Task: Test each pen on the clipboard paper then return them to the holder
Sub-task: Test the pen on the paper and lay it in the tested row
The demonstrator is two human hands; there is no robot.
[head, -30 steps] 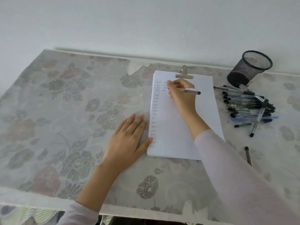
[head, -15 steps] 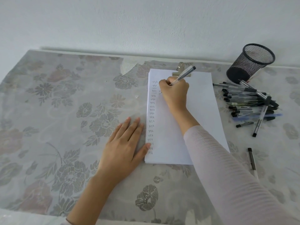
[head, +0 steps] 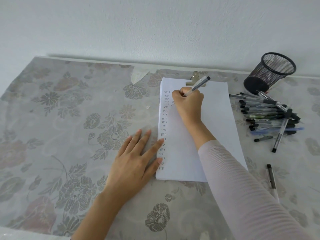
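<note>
White paper (head: 213, 135), a rectangular sheet held under a silver metal clip (head: 195, 78) at its far edge, lies on the grey floral tablecloth (head: 69, 135). A column of small handwritten test words runs down its left margin, and a second column is begun beside the top. My right hand (head: 188, 103) is closed round a clear plastic ballpoint pen (head: 197, 86) with a black end. The tip is hidden under my knuckles at the head of that second column, and the barrel slants up towards the clip. My left hand (head: 136, 161) lies flat with straight fingers and grips nothing; it rests on the cloth with its fingertips touching the sheet's left edge. A black wire-mesh cylindrical pen holder (head: 270, 73) stands far right by the wall. A heap of loose pens (head: 266, 115) lies just in front of it, and a single dark-capped pen (head: 270, 172) lies apart, nearer me. The step in hand, as I judge it, is writing one test word. It goes best with light, even pressure, the left hand steadying the sheet against sliding, and each word set directly under the last so that a failing pen shows at once. My wrist rests on the paper, so I should lift it rather than drag it across fresh ink. The tested pen should then go into the holder, not back among the heap.
</note>
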